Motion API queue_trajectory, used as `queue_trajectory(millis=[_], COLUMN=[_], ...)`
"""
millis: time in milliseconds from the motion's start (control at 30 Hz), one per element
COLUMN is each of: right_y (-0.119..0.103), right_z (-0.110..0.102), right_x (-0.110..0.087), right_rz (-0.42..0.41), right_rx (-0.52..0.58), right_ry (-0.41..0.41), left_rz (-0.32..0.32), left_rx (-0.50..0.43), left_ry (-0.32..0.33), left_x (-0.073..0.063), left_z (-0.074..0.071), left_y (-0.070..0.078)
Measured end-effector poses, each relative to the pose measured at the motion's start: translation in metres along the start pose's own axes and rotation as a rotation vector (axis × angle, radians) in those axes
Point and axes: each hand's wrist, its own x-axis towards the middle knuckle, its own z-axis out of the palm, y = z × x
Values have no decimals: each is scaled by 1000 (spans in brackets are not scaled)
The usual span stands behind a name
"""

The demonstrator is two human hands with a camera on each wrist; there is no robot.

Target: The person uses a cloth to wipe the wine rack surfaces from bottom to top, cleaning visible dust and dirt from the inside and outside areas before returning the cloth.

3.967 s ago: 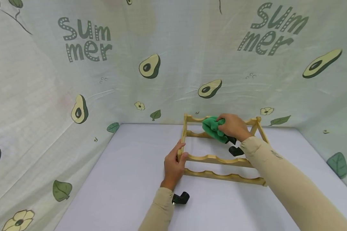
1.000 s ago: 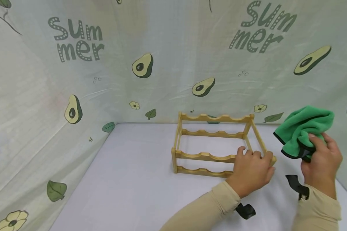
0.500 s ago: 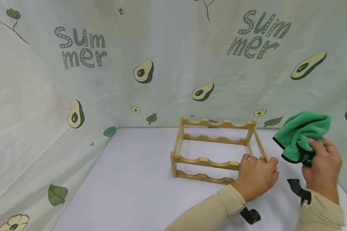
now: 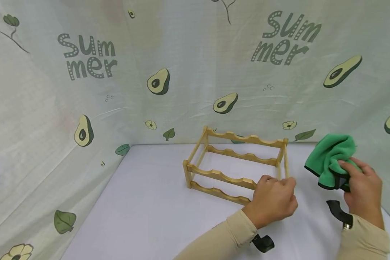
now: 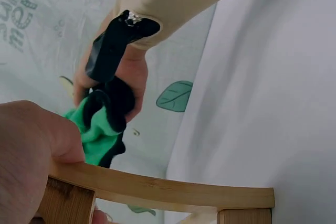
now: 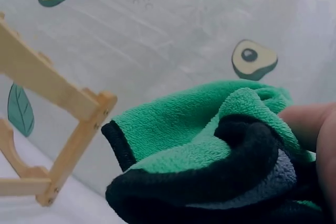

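Note:
In the head view a pale wooden bottle rack with scalloped rails stands on the white table, turned at an angle. My left hand grips its near right corner, which the hand mostly hides. Close up in the left wrist view, the thumb lies against a wooden bar of the rack. Off to the right, my right hand pinches a bunched green cloth with black edging, held up beside the rack. Its fluffy folds fill the lower part of the right wrist view, with the fingers at the right edge.
The white table spreads to the left of and in front of the rack. Behind it hangs a curtain printed with avocados and leaves. Black wrist mounts stick out from both sleeves.
The left hand has gone from the rack's left side to its near right corner, and the rack has lately turned. The right hand has drawn the cloth off the rack to the right.

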Motion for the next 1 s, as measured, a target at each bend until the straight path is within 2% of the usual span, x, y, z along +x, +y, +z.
queue_trajectory(millis=[200, 333, 467, 567, 733, 1000], right_y=[8, 15, 24, 31, 33, 31], right_z=[-7, -11, -16, -19, -27, -33], right_x=[5, 7, 9, 11, 12, 13], right_rz=[-6, 2, 11, 23, 63, 72], right_rx=[-151, -225, -290, -286, -190, -229], right_ry=[-77, -91, -67, -44, -28, 91], left_rz=[25, 63, 102, 133, 178, 225], left_rx=[-53, -65, -130, -186, -254, -420], left_ry=[4, -42, -102, -125, -127, -134], left_x=[-14, -24, -34, -41, -52, -65], left_z=[-8, -15, -20, -24, -31, -32], left_y=[-13, -22, -33, -41, -52, -62])
